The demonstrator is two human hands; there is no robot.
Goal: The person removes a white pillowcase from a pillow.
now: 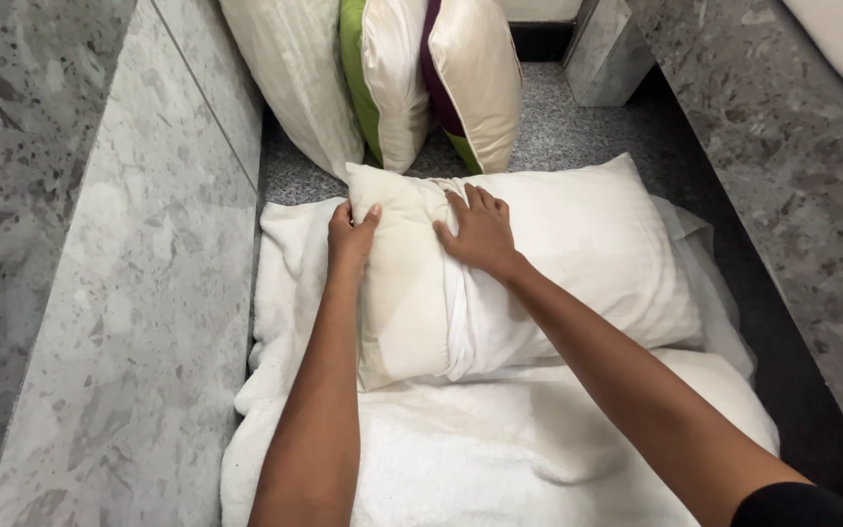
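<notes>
Pillow [539, 263] lies crosswise on a white towel [500, 449], half sheathed in a white case [587, 254] with its yellowed left end bare. Left hand [350, 239] pinches that bare end's upper edge, thumb over, fingers curled behind. Right hand [480, 232] presses flat, fingers together, on the bunched case mouth just beside it. Three cushions [392, 68] lean beyond, between stone ledges [148, 293].
</notes>
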